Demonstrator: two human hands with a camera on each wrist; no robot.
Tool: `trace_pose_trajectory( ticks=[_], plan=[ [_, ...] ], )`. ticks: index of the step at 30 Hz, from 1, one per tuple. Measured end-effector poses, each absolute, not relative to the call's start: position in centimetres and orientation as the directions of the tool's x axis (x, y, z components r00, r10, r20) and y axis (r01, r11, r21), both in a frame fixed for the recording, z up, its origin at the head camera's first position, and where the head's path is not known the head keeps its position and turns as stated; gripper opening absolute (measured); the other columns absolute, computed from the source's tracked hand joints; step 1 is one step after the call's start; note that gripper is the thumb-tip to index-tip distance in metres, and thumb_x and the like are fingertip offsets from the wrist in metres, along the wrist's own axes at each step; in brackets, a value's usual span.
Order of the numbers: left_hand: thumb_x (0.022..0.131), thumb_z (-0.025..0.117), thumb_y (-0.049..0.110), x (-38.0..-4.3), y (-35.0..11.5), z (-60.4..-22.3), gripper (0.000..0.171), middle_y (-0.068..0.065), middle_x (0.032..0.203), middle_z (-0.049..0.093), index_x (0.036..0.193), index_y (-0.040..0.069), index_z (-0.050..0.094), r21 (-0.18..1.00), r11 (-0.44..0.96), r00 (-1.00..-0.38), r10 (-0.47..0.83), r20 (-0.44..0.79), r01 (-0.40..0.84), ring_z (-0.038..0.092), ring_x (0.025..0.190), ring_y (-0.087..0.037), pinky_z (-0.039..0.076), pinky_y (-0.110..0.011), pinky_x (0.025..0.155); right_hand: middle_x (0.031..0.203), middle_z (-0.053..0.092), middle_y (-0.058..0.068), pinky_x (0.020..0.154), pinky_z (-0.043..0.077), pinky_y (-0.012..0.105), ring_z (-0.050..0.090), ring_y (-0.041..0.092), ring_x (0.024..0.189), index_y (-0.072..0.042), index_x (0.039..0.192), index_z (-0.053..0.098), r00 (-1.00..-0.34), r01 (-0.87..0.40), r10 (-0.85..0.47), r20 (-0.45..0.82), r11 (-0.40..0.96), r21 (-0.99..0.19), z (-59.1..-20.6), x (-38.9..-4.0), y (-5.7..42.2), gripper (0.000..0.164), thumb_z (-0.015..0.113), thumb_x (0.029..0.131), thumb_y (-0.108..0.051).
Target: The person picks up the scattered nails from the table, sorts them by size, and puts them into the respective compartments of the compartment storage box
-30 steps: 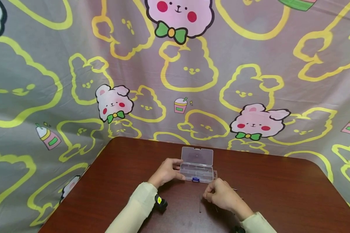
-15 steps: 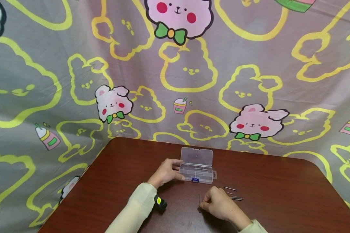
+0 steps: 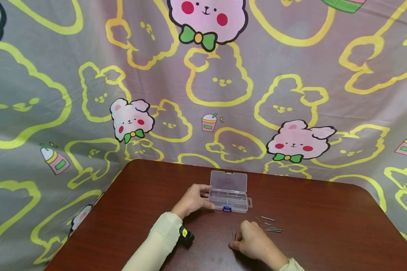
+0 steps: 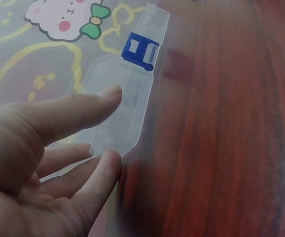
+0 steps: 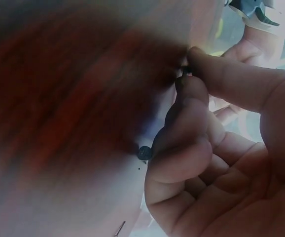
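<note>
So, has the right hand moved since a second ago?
Yes: in the head view, the right hand has moved down the picture, away from the clear box, which stayed put.

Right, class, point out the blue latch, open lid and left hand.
Blue latch [image 4: 142, 52], left wrist view, outer face.
Open lid [image 3: 228, 182], head view, middle panel.
Left hand [image 3: 191, 199], head view, back.

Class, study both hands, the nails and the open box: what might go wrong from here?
The thin nail pinched by the right hand might slip. Loose nails beside that hand could be knocked. The left hand touches only one end of the open box, which might shift.
</note>
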State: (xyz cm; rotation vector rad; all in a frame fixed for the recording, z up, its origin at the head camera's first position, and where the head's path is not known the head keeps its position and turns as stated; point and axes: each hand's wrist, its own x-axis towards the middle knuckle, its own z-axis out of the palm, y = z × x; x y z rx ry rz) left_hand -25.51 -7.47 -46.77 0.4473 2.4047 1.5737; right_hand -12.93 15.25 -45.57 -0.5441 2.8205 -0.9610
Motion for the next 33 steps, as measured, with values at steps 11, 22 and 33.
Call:
trace_pose_trajectory(
  ticks=[11, 22, 33],
  plan=[
    [0.072, 0.091, 0.002, -25.6, -7.5, -46.5, 0.07, -0.016, 0.13, 0.062, 0.135, 0.0, 0.062, 0.917, 0.379, -0.927, 0.374, -0.025, 0.128, 0.059, 0.113, -0.031, 0.055, -0.038, 0.083, 0.048, 0.047, -0.017, 0.044, 0.038, 0.029, 0.042, 0.006, 0.047, -0.021, 0.05, 0.058, -0.929, -0.318, -0.371, 0.014, 0.776, -0.545, -45.2, -12.6, 15.1, 0.035, 0.076, 0.077, -0.006],
    [0.07, 0.091, 0.001, -25.4, -7.4, -46.8, 0.071, -0.016, 0.125, 0.064, 0.135, -0.001, 0.062, 0.92, 0.374, -0.931, 0.364, -0.03, 0.116, 0.06, 0.11, -0.029, 0.056, -0.036, 0.08, 0.051, 0.037, -0.014, 0.042, 0.031, 0.029, 0.034, 0.007, 0.046, -0.021, 0.052, 0.043, -0.926, -0.324, -0.378, 0.001, 0.792, -0.518, -45.5, -11.9, 14.5, 0.037, 0.069, 0.076, -0.009],
    [0.071, 0.091, 0.003, -25.5, -7.6, -46.8, 0.07, -0.017, 0.128, 0.063, 0.135, 0.0, 0.062, 0.919, 0.372, -0.929, 0.37, -0.016, 0.132, 0.06, 0.111, -0.03, 0.055, -0.038, 0.082, 0.064, 0.052, -0.015, 0.051, 0.04, 0.025, 0.044, -0.001, 0.055, -0.016, 0.077, 0.063, -0.902, -0.4, -0.409, 0.138, 0.672, -0.624, -44.7, -12.8, 16.0, 0.018, 0.07, 0.083, 0.0]
  ],
)
